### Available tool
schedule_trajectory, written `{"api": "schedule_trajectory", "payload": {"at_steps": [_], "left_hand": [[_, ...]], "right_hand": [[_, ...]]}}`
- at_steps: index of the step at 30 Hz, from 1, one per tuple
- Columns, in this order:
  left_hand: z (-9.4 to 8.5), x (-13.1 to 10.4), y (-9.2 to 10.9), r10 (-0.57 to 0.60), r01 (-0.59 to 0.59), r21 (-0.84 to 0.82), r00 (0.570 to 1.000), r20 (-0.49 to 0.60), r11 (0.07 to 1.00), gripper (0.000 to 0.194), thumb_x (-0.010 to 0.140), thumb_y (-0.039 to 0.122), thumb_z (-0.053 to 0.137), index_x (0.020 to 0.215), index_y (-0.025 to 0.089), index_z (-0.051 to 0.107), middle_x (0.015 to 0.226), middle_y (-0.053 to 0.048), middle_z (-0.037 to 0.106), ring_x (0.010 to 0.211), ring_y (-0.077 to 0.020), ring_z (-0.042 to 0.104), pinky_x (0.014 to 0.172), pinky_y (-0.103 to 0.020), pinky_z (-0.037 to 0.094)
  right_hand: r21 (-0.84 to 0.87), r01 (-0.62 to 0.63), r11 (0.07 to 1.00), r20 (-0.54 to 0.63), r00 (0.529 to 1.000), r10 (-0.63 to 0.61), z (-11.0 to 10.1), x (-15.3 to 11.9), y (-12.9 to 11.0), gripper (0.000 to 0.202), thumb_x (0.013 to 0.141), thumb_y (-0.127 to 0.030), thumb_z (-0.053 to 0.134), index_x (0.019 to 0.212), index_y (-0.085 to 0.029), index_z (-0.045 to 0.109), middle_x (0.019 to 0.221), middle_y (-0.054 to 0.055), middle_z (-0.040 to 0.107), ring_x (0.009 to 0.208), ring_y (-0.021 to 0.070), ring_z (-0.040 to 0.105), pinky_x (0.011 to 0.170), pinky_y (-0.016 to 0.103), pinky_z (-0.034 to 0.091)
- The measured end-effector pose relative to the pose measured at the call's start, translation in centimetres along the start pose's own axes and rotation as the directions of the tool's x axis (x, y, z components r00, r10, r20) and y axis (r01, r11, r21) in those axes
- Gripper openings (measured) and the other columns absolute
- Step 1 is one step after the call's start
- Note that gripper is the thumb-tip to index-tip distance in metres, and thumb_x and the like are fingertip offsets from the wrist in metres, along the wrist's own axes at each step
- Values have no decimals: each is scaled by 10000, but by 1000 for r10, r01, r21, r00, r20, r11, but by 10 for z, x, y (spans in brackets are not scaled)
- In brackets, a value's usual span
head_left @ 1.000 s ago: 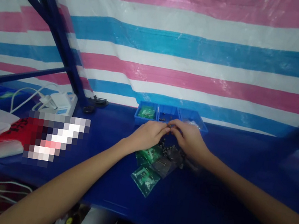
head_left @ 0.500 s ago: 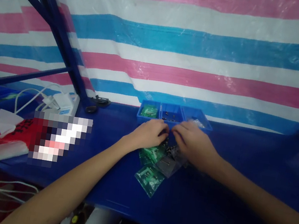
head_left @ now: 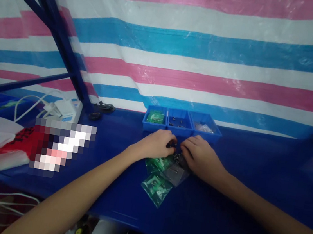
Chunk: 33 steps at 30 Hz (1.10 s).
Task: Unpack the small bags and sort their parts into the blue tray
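Note:
My left hand (head_left: 156, 144) is closed in a pinch just in front of the blue bins, with a small dark gap between thumb and fingers. What it holds, if anything, is too small to make out. Facing it, my right hand (head_left: 202, 156) has its fingers pressed together and curled down over a pile of small dark screws (head_left: 179, 158), partly hidden by both hands. Below them lie green plastic packets (head_left: 156, 188) and a clear bag (head_left: 175, 173) with a screw-like piece inside.
Three joined blue bins stand behind my hands: the left bin (head_left: 154, 126) holds green packets, the middle bin (head_left: 178, 130) several screws, the right bin (head_left: 214, 134) clear bags. A red tissue pack (head_left: 5, 148), white power strip (head_left: 75, 114) and cables lie left.
My right hand has come down slightly from the bins towards the screw pile, uncovering the right bin. My left hand has barely moved.

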<state>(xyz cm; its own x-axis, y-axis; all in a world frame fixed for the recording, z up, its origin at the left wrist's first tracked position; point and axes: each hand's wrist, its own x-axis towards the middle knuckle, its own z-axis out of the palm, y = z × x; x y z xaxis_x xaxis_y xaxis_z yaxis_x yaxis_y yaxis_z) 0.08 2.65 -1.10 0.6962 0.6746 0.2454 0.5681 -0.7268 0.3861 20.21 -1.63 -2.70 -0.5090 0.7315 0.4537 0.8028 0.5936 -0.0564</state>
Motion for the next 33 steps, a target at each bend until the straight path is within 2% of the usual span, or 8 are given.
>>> {"api": "schedule_trajectory", "payload": {"at_steps": [10,17,25,33], "left_hand": [[5,1,-1,-7,7,18,1000,-15,1000,147,862,238,563,954,172,656,927,-65,626,848,-205,592,729,-333,471],[4,0,1,5,-7,-50,999,-44,999,45,836,188,586,879,178,590,852,-33,608,789,-182,576,676,-308,438],[2,-1,7,-34,31,-78,999,-36,996,80,813,160,571,884,179,539,834,-18,595,747,-161,550,650,-277,410],[8,1,5,-57,51,-118,997,-54,992,119,790,175,597,907,164,580,841,-27,601,749,-160,558,669,-280,438]], "right_hand": [[31,-12,999,19,1000,12,3,-1,1,241,976,-199,441,848,-168,643,838,92,631,823,236,518,753,371,399],[56,-22,998,30,999,20,2,-2,0,224,971,-199,447,853,-171,636,837,83,630,816,227,513,748,364,399],[46,-25,999,31,999,24,2,-1,1,226,968,-186,460,821,-174,631,829,75,625,809,215,514,750,344,392],[122,1,993,54,999,-7,3,0,0,251,991,-190,429,934,-150,670,869,93,635,835,230,516,774,365,418]]}}
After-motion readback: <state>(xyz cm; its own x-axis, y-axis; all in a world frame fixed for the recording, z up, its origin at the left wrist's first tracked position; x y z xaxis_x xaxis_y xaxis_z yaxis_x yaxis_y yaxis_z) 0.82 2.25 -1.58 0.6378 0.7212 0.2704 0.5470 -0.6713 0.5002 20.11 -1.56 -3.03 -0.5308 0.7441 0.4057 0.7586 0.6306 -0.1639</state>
